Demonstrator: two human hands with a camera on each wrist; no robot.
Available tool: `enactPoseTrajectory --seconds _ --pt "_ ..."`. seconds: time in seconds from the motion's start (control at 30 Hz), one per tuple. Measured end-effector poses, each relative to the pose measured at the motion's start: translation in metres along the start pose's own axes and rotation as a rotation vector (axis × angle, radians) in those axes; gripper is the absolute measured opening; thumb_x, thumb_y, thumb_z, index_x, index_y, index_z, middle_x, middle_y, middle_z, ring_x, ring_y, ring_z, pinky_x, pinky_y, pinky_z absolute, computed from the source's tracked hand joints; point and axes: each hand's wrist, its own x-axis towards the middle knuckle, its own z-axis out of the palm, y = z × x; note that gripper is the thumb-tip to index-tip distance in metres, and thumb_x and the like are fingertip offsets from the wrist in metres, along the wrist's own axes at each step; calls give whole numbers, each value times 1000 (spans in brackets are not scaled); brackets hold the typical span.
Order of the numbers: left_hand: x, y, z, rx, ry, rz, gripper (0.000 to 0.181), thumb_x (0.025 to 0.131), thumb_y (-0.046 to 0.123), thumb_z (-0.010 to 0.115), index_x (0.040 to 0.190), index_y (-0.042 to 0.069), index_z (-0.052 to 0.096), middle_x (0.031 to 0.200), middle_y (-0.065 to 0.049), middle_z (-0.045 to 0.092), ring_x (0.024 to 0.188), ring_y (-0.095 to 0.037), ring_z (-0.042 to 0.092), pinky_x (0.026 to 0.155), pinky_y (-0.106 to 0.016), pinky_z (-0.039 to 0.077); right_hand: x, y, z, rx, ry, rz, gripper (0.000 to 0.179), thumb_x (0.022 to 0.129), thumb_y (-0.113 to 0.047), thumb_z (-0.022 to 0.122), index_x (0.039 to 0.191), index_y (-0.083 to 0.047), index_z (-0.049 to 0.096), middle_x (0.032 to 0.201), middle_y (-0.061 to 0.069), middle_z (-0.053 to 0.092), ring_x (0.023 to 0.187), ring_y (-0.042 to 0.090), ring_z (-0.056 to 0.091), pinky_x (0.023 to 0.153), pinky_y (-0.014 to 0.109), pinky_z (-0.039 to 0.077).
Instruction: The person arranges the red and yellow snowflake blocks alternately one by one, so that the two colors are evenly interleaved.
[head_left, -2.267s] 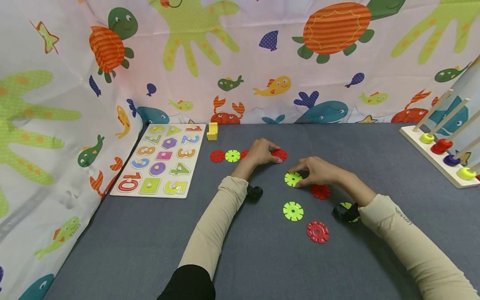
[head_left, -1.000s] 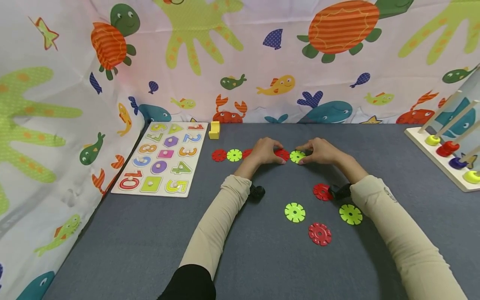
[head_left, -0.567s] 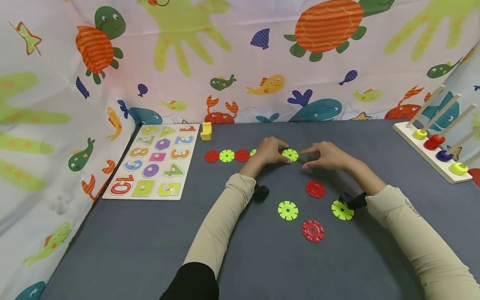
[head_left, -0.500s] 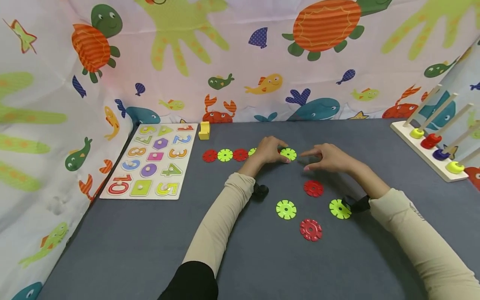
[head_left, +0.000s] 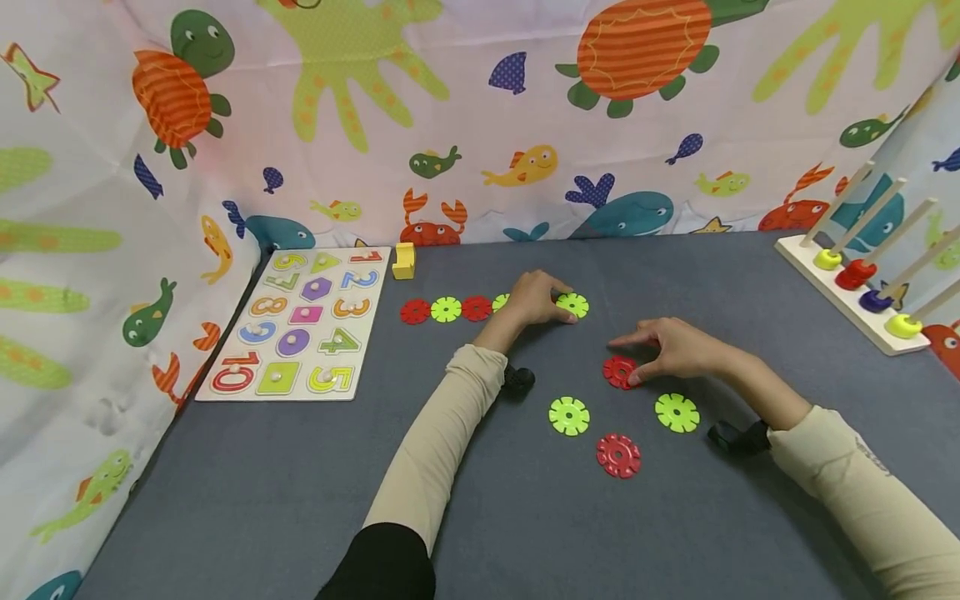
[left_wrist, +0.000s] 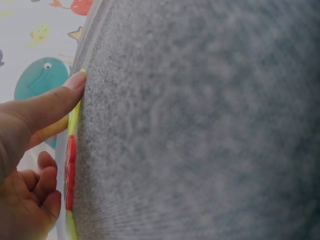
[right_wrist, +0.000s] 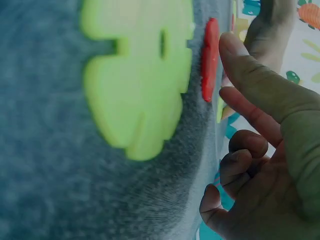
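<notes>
My left hand (head_left: 529,302) pinches a yellow-green notched disc (head_left: 573,305) at the right end of a row, with its thumb on the near edge. That hand hides part of the row, where red and yellow-green discs alternate. In the left wrist view a red disc (left_wrist: 70,172) lies below the pinched one. My right hand (head_left: 686,348) reaches over a loose red disc (head_left: 617,372), thumb tip at its right edge and index finger extended past its far side. The right wrist view shows thumb and index spread close by this red disc (right_wrist: 210,60).
Nearer me lie two yellow-green discs (head_left: 569,416) (head_left: 677,412) and another red disc (head_left: 618,456). A number puzzle board (head_left: 360,333) is at the left, with a yellow block (head_left: 403,261) beside it. A peg stand (head_left: 862,308) with coloured rings stands at the right.
My right hand brought a yellow-green disc to the row's right end, let it go and came back to the loose red disc. My left hand moved from the red disc onto the yellow-green one.
</notes>
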Motion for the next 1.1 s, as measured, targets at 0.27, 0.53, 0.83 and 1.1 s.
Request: enactPoseTrajectory --seconds 0.27,0.53,0.83,1.1 --pt "0 0 1 6 6 3 50 73 41 75 119 24 63 127 1 58 120 -20 49 103 -35 34 -1 4 6 29 -37 -68 57 71 -37 76 122 -15 62 76 0 45 67 7 32 58 21 25" --pt "0 1 1 6 1 1 50 73 41 75 119 25 63 127 1 59 119 -19 50 102 -34 35 -4 2 8 21 -18 -79 54 70 -35 77 119 -15 64 70 0 36 63 6 28 55 21 23" --pt "0 1 -1 -15 7 8 50 72 39 76 118 23 64 125 2 60 118 -19 51 100 -33 37 -5 8 11 0 51 -183 46 70 -29 78 112 -13 68 69 -3 35 61 2 25 52 22 25" --pt "0 1 0 -9 7 2 50 72 40 76 118 24 64 125 1 60 117 -19 51 100 -34 37 -4 11 13 -31 66 -269 42 73 -25 77 112 -10 68 71 -3 36 64 2 28 53 20 24"
